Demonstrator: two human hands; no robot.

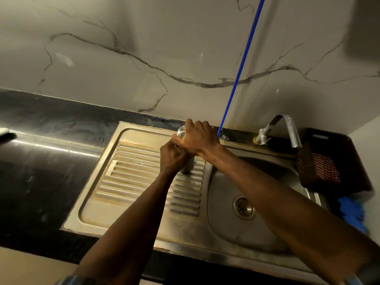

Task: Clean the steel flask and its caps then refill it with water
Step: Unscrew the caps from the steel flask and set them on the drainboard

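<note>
A dark surface [41, 161] carries a steel sink [236, 202] with a ribbed drainboard [133, 177] on its left. A steel flask [188, 165] stands upright on the drainboard's far right. The left hand [171, 156] grips its body, fingers clamped; the right hand [198, 138] wraps fingers round its cap [181, 131].

Both hands hid most of the cylindrical steel flask [187, 165], leaving only its shiny top and lower body showing. A blue, blurred object [352, 212] at the black surface's [41, 161] right edge was unidentifiable. A white item [5, 131] was cut off at the left edge.
</note>
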